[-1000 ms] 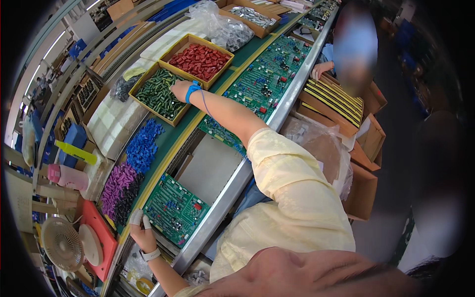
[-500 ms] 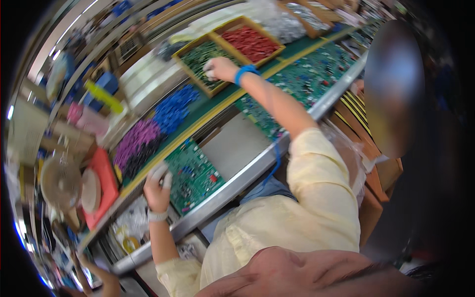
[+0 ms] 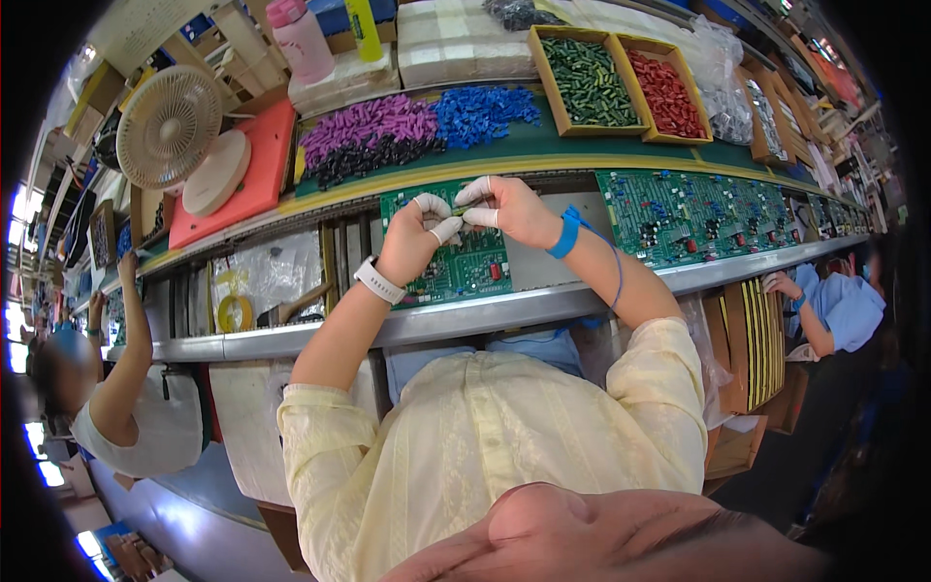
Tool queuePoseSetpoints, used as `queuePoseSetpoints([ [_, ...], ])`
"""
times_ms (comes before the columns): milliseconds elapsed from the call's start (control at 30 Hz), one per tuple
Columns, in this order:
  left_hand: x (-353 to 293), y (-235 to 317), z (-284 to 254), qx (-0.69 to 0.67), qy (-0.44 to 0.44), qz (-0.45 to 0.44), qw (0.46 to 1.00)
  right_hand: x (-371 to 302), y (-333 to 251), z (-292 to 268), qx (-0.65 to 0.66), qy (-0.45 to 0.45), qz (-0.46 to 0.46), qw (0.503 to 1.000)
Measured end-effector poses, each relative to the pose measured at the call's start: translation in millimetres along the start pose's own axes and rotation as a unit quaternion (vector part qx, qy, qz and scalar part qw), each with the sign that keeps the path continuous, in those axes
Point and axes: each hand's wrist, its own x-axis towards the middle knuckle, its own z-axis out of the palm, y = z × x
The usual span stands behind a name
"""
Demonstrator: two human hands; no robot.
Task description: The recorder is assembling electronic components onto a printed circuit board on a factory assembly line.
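Over a green circuit board (image 3: 465, 278), my left hand (image 3: 412, 241) and my right hand (image 3: 525, 213) come together with fingertips nearly touching. Both are closed in a pinch on a small green electronic component (image 3: 461, 211), partly hidden by the fingers. White covers sit on several fingertips of each hand. A pale watch band is on my left wrist and a blue wrist strap with a cord on my right. The board lies on the conveyor line, dotted with small parts and a red piece near its right side.
Beyond the line are a box of green components (image 3: 588, 82), a box of red ones (image 3: 667, 95), and purple (image 3: 373, 128) and blue piles (image 3: 485, 114). More boards (image 3: 693, 221) lie to the right. A fan (image 3: 170, 126) stands left. Co-workers are at both sides.
My right hand has come back from the box of green components to the board, now with a green component. My left hand has moved in to meet it. The view has turned and levelled.
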Motion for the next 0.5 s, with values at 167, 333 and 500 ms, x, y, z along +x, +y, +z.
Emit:
queuePoseSetpoints([
  [167,-14.9,-6.0,-33.8,0.138,0.023,0.033,0.99,9.0,11.6,0.7,-0.162,0.035,-0.046,0.985],
  [333,-22.1,-16.5,-53.7,0.308,-0.012,0.105,0.946,2.4,9.6,14.4,-0.401,-0.023,-0.182,0.897],
  [500,-28.3,-15.0,-52.7,0.246,-0.001,0.03,0.969,5.1,17.8,22.3,-0.413,-0.055,-0.193,0.888],
])
